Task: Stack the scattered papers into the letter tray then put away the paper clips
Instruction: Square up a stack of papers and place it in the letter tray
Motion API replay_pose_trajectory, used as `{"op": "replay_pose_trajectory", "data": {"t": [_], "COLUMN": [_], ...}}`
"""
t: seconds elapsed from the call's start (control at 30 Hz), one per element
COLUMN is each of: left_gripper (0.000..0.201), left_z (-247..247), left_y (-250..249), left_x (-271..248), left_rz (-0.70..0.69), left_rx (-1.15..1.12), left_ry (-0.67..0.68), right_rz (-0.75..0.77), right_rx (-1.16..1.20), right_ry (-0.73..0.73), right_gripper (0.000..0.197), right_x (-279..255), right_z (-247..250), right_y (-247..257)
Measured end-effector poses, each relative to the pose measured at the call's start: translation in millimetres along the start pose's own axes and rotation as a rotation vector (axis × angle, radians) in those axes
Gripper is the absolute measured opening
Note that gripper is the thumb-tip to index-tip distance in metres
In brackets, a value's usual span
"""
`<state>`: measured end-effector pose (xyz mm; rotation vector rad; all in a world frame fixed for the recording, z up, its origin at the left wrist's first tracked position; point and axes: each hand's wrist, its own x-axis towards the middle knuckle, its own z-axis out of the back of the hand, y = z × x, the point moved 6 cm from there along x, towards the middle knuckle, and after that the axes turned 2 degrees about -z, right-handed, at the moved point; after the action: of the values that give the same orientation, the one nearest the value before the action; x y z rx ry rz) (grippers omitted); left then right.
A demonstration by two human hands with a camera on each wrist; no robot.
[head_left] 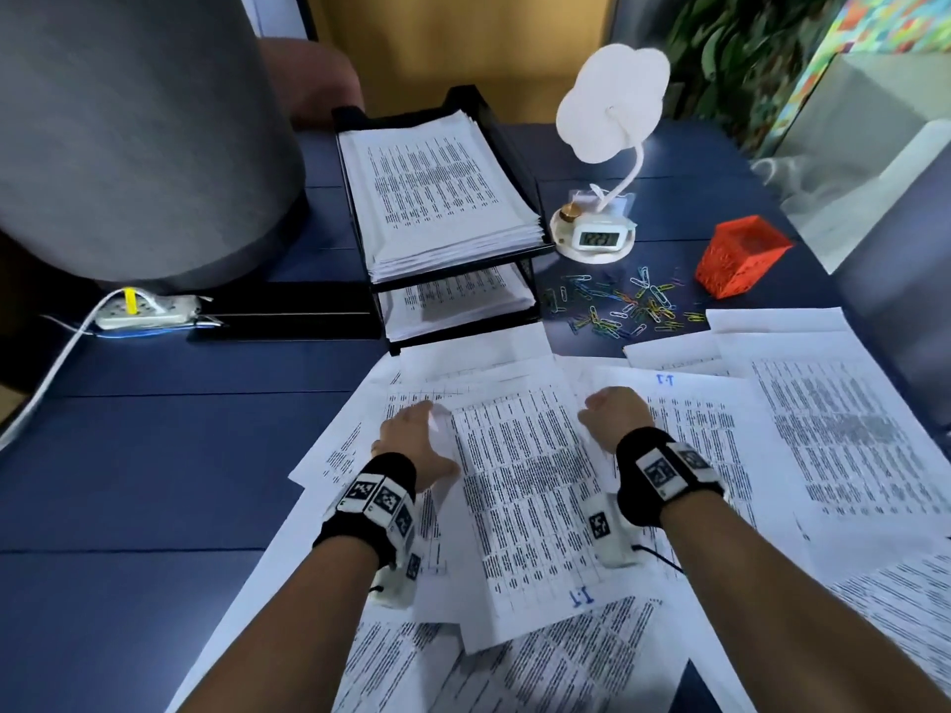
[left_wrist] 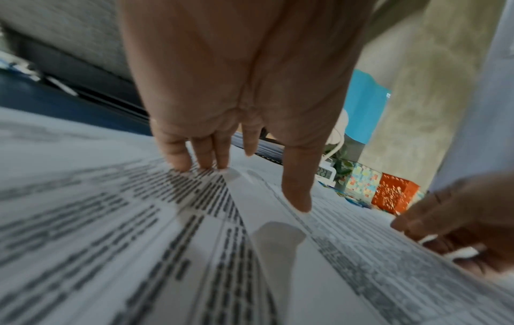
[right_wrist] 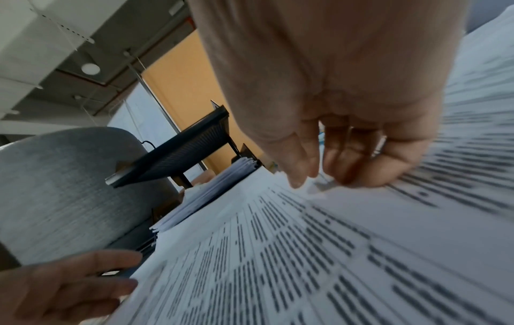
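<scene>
Printed papers (head_left: 803,434) lie scattered over the near half of the blue table (head_left: 154,455). One sheet (head_left: 530,486), marked in blue ink, lies on top between my hands. My left hand (head_left: 419,424) sits at its left edge, and the straight fingers (left_wrist: 211,158) touch the paper. My right hand (head_left: 602,411) is at the sheet's right edge, where curled fingers and thumb (right_wrist: 300,173) pinch it. The black two-tier letter tray (head_left: 520,146) stands behind, with paper stacks in both tiers. Coloured paper clips (head_left: 622,306) lie loose to the tray's right.
A red mesh box (head_left: 741,257) stands right of the clips. A white lamp with a small clock (head_left: 597,236) is beside the tray. A grey cylinder (head_left: 134,136) and a power strip (head_left: 149,311) occupy the far left. Bare blue table shows on the left.
</scene>
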<state>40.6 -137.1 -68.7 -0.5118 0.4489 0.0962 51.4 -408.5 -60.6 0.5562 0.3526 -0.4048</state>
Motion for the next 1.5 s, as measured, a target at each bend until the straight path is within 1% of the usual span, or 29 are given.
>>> {"op": "replay_pose_trajectory", "data": {"t": [0.07, 0.17, 0.2, 0.23, 0.3, 0.33, 0.4, 0.53, 0.6, 0.67, 0.7, 0.77, 0.83, 0.93, 1.03, 1.13, 1.27, 1.4, 1.47, 1.5], "left_gripper": [0.097, 0.096, 0.095, 0.092, 0.088, 0.087, 0.086, 0.091, 0.095, 0.095, 0.095, 0.099, 0.105, 0.106, 0.094, 0.066, 0.041, 0.035, 0.021, 0.020], "left_z": [-2.8, -4.1, -2.9, -1.0, 2.4, 3.2, 4.2, 11.7, 15.6, 18.3, 19.2, 19.9, 22.0, 22.8, 16.7, 4.8, -6.3, -10.1, -6.2, -3.7], "left_y": [-2.0, -4.5, -3.7, -1.5, 8.2, 14.8, 27.6, 40.1, 43.0, 47.4, 48.7, 48.9, 49.2, 51.6, 48.2, 35.7, 15.2, 8.4, 9.2, 10.6], "left_x": [-3.1, -6.2, -7.6, -9.6, -14.8, -17.0, -19.9, -19.9, -23.8, -28.6, -29.9, -28.8, -25.7, -23.1, -26.4, -32.2, -35.4, -31.9, -29.8, -29.0], "left_rz": [-0.016, -0.025, -0.008, 0.026, 0.129, 0.178, 0.242, 0.261, 0.301, 0.356, 0.365, 0.337, 0.301, 0.289, 0.251, 0.154, 0.021, -0.026, -0.016, 0.004], "left_rx": [-0.154, -0.333, -0.329, -0.270, -0.069, -0.012, 0.003, -0.010, -0.006, -0.006, -0.010, -0.017, -0.040, -0.128, -0.203, -0.259, -0.250, -0.349, -0.420, -0.455], "left_ry": [-0.021, -0.066, -0.102, -0.137, -0.166, -0.160, -0.149, -0.162, -0.164, -0.172, -0.177, -0.176, -0.170, -0.162, -0.146, -0.096, -0.089, -0.126, -0.166, -0.182], "right_rz": [0.013, 0.009, 0.009, 0.010, -0.017, -0.030, -0.048, -0.058, -0.054, -0.033, -0.026, -0.013, -0.010, -0.015, -0.013, -0.008, -0.027, -0.078, -0.078, -0.077], "right_rx": [-0.022, 0.032, 0.043, 0.055, 0.115, 0.150, 0.202, 0.220, 0.246, 0.277, 0.297, 0.334, 0.371, 0.394, 0.420, 0.421, 0.407, 0.472, 0.507, 0.515], "right_ry": [0.015, 0.002, 0.005, 0.007, 0.025, 0.032, 0.042, 0.090, 0.103, 0.112, 0.108, 0.084, 0.070, 0.063, 0.080, 0.078, 0.060, 0.055, 0.086, 0.102], "right_gripper": [0.034, 0.034, 0.036, 0.039, 0.044, 0.045, 0.046, 0.044, 0.039, 0.028, 0.022, 0.015, 0.014, 0.017, 0.017, 0.018, 0.022, 0.032, 0.034, 0.036], "right_x": [-9.1, -15.6, -17.5, -19.2, -20.3, -21.0, -22.4, -23.2, -23.5, -22.7, -22.4, -22.3, -22.2, -22.8, -23.5, -23.5, -21.8, -19.5, -20.0, -20.6], "right_z": [-4.3, -6.9, -7.5, -7.7, -10.7, -12.7, -16.5, -20.3, -20.4, -22.5, -23.6, -24.0, -24.5, -24.2, -25.3, -26.0, -25.4, -25.2, -25.5, -25.5], "right_y": [-6.7, -10.8, -10.6, -10.3, -13.2, -14.4, -16.0, -15.0, -13.3, -12.5, -13.2, -15.7, -17.6, -18.8, -18.8, -20.2, -24.0, -29.2, -28.7, -27.9]}}
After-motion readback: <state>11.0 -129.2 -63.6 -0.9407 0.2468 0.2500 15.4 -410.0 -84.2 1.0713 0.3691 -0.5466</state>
